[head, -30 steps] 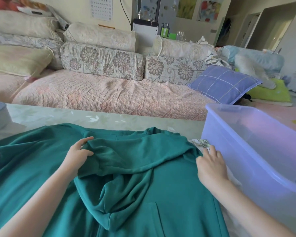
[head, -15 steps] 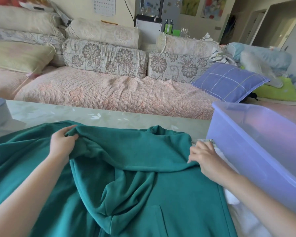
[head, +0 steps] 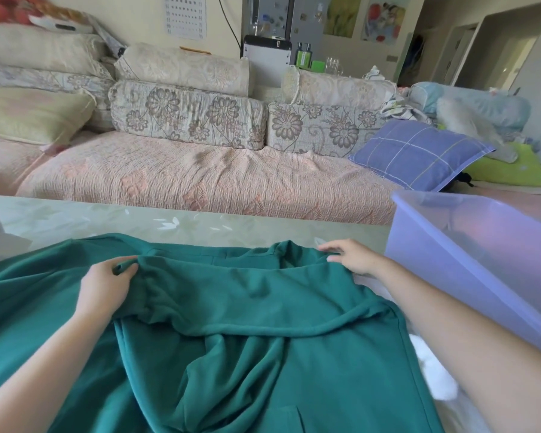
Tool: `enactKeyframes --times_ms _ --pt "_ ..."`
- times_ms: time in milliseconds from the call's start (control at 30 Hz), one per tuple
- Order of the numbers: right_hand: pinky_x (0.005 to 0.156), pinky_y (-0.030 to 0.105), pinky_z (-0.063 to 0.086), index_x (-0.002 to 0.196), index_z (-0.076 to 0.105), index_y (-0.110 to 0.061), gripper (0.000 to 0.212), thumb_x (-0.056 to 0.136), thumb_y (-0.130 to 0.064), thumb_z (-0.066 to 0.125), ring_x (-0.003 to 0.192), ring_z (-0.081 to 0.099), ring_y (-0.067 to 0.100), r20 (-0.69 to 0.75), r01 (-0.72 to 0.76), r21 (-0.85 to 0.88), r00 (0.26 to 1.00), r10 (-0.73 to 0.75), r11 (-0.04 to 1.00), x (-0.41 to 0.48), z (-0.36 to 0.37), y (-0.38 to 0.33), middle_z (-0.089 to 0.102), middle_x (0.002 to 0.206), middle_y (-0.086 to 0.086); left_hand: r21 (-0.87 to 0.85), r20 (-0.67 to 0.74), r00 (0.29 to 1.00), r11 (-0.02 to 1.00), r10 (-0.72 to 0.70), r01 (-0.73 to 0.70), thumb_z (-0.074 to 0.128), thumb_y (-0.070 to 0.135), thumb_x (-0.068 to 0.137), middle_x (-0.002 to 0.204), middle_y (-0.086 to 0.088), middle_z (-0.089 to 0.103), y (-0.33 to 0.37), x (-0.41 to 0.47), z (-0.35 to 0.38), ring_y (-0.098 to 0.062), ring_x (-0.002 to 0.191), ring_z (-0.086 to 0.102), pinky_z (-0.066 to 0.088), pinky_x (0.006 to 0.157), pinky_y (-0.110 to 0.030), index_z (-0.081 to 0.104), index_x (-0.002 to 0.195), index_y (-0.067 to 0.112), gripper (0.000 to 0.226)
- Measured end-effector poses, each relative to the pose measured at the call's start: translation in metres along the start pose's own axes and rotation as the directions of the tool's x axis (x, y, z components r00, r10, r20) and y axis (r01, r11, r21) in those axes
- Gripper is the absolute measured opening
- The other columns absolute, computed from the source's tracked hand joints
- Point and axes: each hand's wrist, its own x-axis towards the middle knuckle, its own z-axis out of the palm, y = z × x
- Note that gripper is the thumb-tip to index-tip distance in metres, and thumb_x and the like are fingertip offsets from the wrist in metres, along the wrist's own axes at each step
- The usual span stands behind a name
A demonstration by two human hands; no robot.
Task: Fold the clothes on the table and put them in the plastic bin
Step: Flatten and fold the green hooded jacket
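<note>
The green hoodie [head: 263, 332] lies spread on the table [head: 75, 220], with its long axis running from the person toward the sofa [head: 200, 179]. The neck end points away, to the far table edge, and the front pocket is at the near bottom of the view. The hood part is folded down over the chest and makes loose wrinkles in the middle.

The left hand [head: 102, 285] is closed on a fold of the fabric at the left shoulder, thumb and fingers pinching it. The right hand [head: 352, 256] is half open, and its fingertips press and grip the fabric edge at the right shoulder (near the collar). The plastic bin [head: 481, 270] stands just beside the hoodie on the right, and something white [head: 431, 373] lies under the hoodie's right edge.

Compared with half a second ago, both hands have moved farther from the person, the right hand more, and the folded edge between them is now stretched straighter.
</note>
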Motion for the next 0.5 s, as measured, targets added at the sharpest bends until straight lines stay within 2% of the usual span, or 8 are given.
enactKeyframes --times_ms 67,100,133,200,267,333,433,500 --pt "0.103 0.029 0.022 0.090 0.062 -0.044 0.008 0.085 -0.039 0.066 0.118 0.047 0.014 -0.009 -0.034 -0.162 0.999 0.033 0.986 0.000 0.002 -0.001 0.064 0.114 -0.008 0.002 -0.010 1.000 1.000 0.027 -0.027 0.056 0.016 0.092 0.116 -0.018 0.063 0.000 0.000 0.002 -0.035 0.108 0.054 0.041 0.081 -0.036 0.066 0.117 0.016 0.027" --pt "0.097 0.028 0.020 0.083 0.062 -0.042 0.005 0.083 -0.042 0.067 0.112 0.048 0.013 -0.075 -0.051 -0.208 0.997 0.036 0.977 -0.001 0.001 0.000 0.065 0.105 -0.009 -0.001 -0.012 0.999 0.999 0.042 -0.042 0.055 0.016 0.093 0.117 -0.018 0.063 -0.001 0.000 0.003 -0.035 0.109 0.054 0.040 0.081 -0.036 0.066 0.117 0.017 0.026" --pt "0.095 0.028 0.019 0.078 0.061 -0.039 0.008 0.082 -0.041 0.068 0.108 0.051 0.013 -0.174 -0.064 -0.206 0.984 0.028 0.977 -0.001 -0.002 0.001 0.066 0.096 -0.009 0.000 -0.019 0.998 0.998 0.062 -0.062 0.055 0.017 0.093 0.116 -0.018 0.063 -0.001 0.001 0.003 -0.034 0.110 0.054 0.040 0.081 -0.035 0.066 0.116 0.018 0.026" --pt "0.094 0.029 0.018 0.076 0.062 -0.032 0.009 0.082 -0.035 0.069 0.106 0.053 0.017 -0.427 -0.131 -0.158 0.903 0.052 0.979 0.003 -0.012 0.005 0.065 0.088 -0.006 0.021 -0.050 0.994 0.996 0.093 -0.092 0.055 0.016 0.093 0.116 -0.017 0.064 -0.004 0.002 0.002 -0.035 0.111 0.053 0.039 0.082 -0.036 0.066 0.116 0.018 0.026" --pt "0.089 0.031 0.017 0.076 0.060 -0.031 0.011 0.086 -0.028 0.066 0.111 0.046 0.025 -0.558 -0.254 -0.117 0.817 0.148 0.960 0.009 -0.024 0.010 0.065 0.099 0.002 0.100 -0.082 0.990 0.989 0.119 -0.111 0.055 0.017 0.093 0.117 -0.016 0.063 -0.006 0.004 0.005 -0.036 0.111 0.053 0.041 0.084 -0.038 0.066 0.117 0.019 0.026" --pt "0.091 0.032 0.018 0.079 0.061 -0.033 0.014 0.088 -0.022 0.062 0.116 0.039 0.031 -0.550 -0.316 -0.197 0.819 0.162 0.928 0.014 -0.027 0.015 0.060 0.110 0.010 0.221 -0.113 0.980 0.966 0.164 -0.136 0.053 0.019 0.094 0.116 -0.015 0.062 -0.007 0.006 0.011 -0.037 0.108 0.053 0.043 0.082 -0.040 0.065 0.118 0.021 0.027" --pt "0.098 0.033 0.030 0.109 0.066 -0.018 0.022 0.090 -0.011 0.059 0.119 0.042 0.031 -0.498 -0.198 -0.312 0.867 0.018 0.929 0.015 -0.015 0.008 0.060 0.122 0.011 0.334 -0.163 0.958 0.927 0.236 -0.172 0.051 0.019 0.094 0.113 -0.013 0.061 -0.006 0.007 0.020 -0.037 0.104 0.054 0.043 0.077 -0.040 0.064 0.118 0.020 0.027" --pt "0.101 0.033 0.032 0.123 0.061 -0.013 0.030 0.093 -0.013 0.055 0.125 0.041 0.030 -0.480 -0.105 -0.211 0.877 -0.009 0.972 0.009 -0.009 -0.007 0.052 0.137 0.007 0.347 -0.187 0.956 0.926 0.226 -0.151 0.051 0.017 0.094 0.114 -0.015 0.062 -0.003 0.009 0.021 -0.038 0.105 0.054 0.042 0.078 -0.041 0.062 0.119 0.017 0.028"
